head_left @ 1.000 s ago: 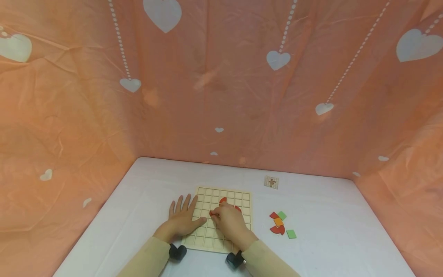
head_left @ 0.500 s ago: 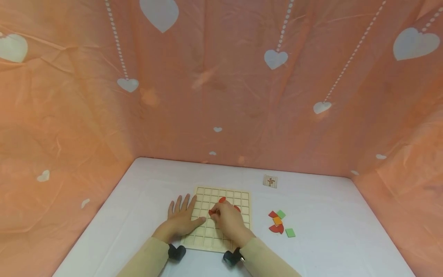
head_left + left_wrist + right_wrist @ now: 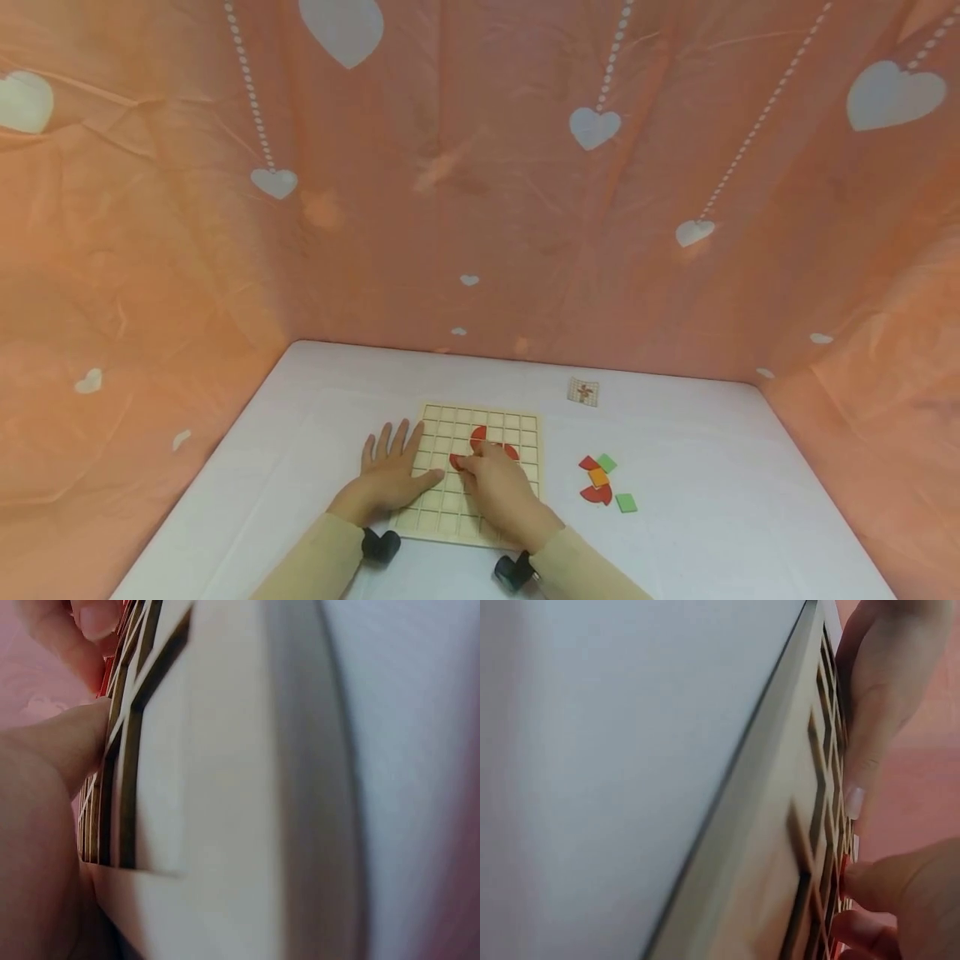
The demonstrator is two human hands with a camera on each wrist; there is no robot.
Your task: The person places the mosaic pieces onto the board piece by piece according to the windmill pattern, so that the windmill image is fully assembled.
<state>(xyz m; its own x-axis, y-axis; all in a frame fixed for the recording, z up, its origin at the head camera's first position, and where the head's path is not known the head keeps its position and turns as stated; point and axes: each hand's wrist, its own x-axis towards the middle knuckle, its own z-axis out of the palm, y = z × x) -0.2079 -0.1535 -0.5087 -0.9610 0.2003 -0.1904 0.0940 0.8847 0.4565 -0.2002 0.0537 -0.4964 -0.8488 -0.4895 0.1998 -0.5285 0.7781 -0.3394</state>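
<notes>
A pale wooden grid board point(image 3: 447, 524) lies on the white table. My left hand point(image 3: 390, 479) rests flat at its left side, fingers spread, thumb on the board. My right hand point(image 3: 504, 490) is over the middle of the board, fingers bent, holding a red quarter-circle tile point(image 3: 454, 460) by its edge at the grid. In the right wrist view its thumb point(image 3: 877, 885) touches red at the grid surface. Another red tile point(image 3: 478, 433) lies in the grid just beyond the hand, and a further red tile point(image 3: 512, 452) shows beside the knuckles, partly hidden.
To the right of the board lie loose tiles: an orange square point(image 3: 598, 477), a green square point(image 3: 607, 462), another green square point(image 3: 626, 502) and several red pieces point(image 3: 596, 494). A small pattern card point(image 3: 583, 392) lies farther back. An orange curtain point(image 3: 480, 208) surrounds the table.
My right fingers have lowered slightly and shifted, and more of the red tiles around them shows. My left hand stays on the board. The whole view has drifted a little.
</notes>
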